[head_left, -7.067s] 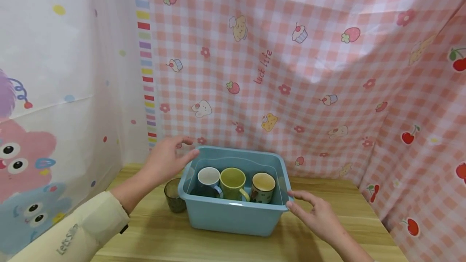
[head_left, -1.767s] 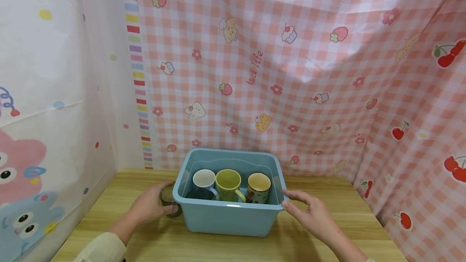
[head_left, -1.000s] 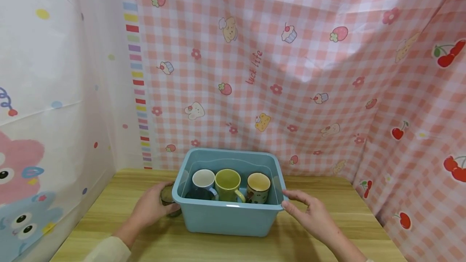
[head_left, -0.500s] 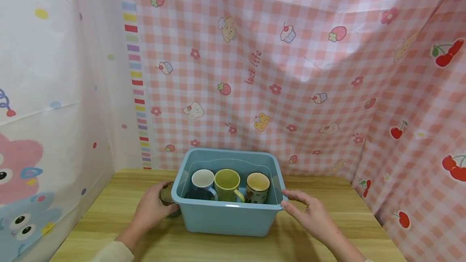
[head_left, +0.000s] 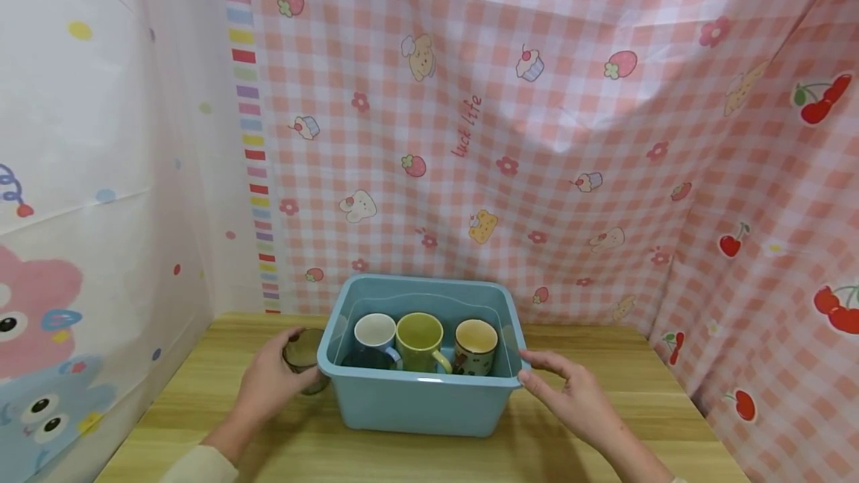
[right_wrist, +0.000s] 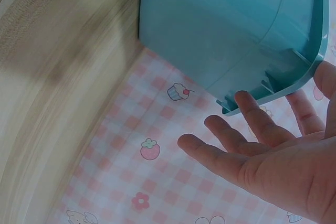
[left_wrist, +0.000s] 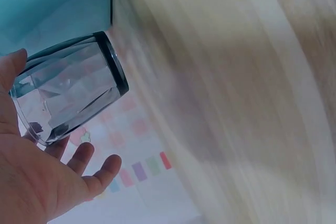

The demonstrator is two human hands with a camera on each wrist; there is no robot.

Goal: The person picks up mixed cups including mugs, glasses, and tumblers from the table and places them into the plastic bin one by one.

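My left hand [head_left: 271, 377] grips a dark see-through glass [head_left: 305, 350] just outside the left end of a blue plastic bin [head_left: 416, 405]. In the left wrist view, the thumb lies on one side of the glass [left_wrist: 73, 85] and the fingers on the other, near its mouth. My right hand [head_left: 570, 390] touches the bin's right rim with thumb and forefinger; in the right wrist view its other fingers extend loosely below the rim. Inside the bin stand a white-lined mug [head_left: 376, 330], an olive-green mug [head_left: 420, 332] and a patterned cream-lined cup [head_left: 476, 347].
A dark see-through vessel [head_left: 367, 358] sits in the bin's front left corner, partly hidden by the front wall. The bin stands on a wood-grain table [head_left: 282, 453]. Behind hangs a pink checked curtain [head_left: 570, 244], with a white printed sheet [head_left: 134, 259] to the left.
My left hand came down from above the bin's left rim to the glass and took hold of it. Just now hand and glass shifted slightly left and up. The right hand stays at the rim.
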